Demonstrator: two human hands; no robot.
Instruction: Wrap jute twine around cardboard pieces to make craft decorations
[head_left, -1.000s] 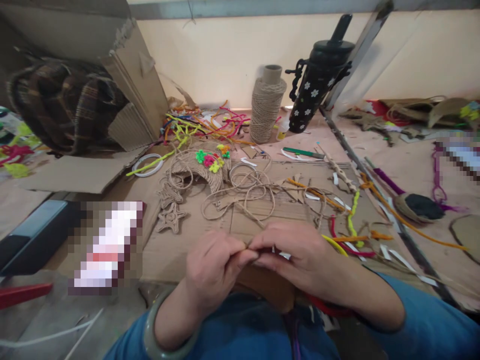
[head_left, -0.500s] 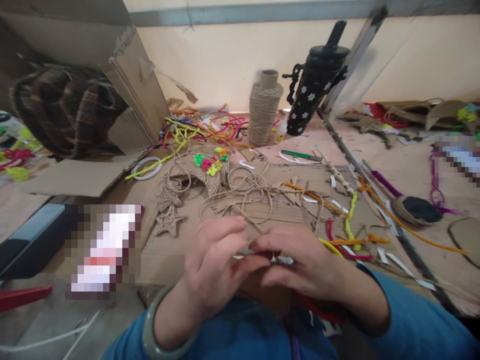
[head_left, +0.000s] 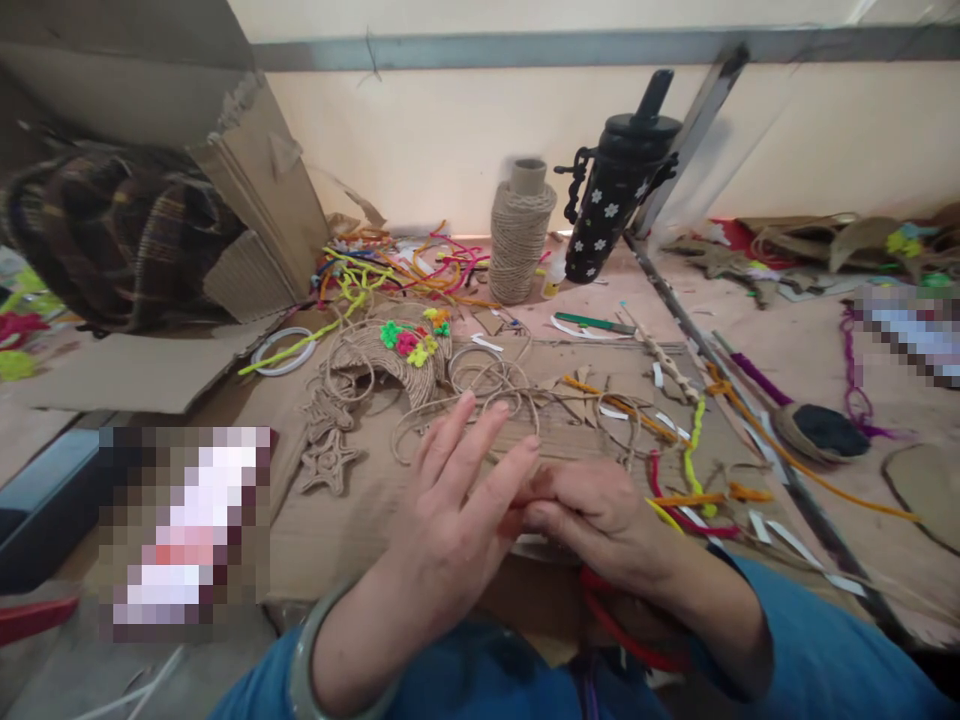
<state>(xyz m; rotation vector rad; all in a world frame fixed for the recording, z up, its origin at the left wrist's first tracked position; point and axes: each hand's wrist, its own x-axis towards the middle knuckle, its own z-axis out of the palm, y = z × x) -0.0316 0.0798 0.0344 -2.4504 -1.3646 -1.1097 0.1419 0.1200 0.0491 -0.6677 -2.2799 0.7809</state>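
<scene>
My left hand (head_left: 461, 510) is raised with its fingers stretched and spread, its thumb side meeting the other hand. My right hand (head_left: 600, 515) is closed in a pinch at the left thumb side; whatever is in it is hidden. Just beyond the hands, loose jute twine (head_left: 487, 385) lies in loops on the cardboard (head_left: 352, 540). A twine-wrapped crescent (head_left: 416, 375) with small bright flowers lies behind them, to the left. Nearer is a twine star (head_left: 330, 463). Below my right hand, a red loop (head_left: 615, 620) shows near my lap.
At the back stand a twine spool (head_left: 521, 245), a small glue bottle (head_left: 553, 278) and a black tumbler (head_left: 619, 200). Coloured pipe cleaners (head_left: 360, 275) are heaped behind. A green-handled tool (head_left: 592, 323) lies mid-table. To the left are a cardboard box (head_left: 262, 190) and a blurred-out phone (head_left: 195, 530).
My left hand's fingers have straightened and spread apart from a curled hold. My right hand has closed more tightly. The white strip seen between the hands is now mostly covered. The view has shifted slightly.
</scene>
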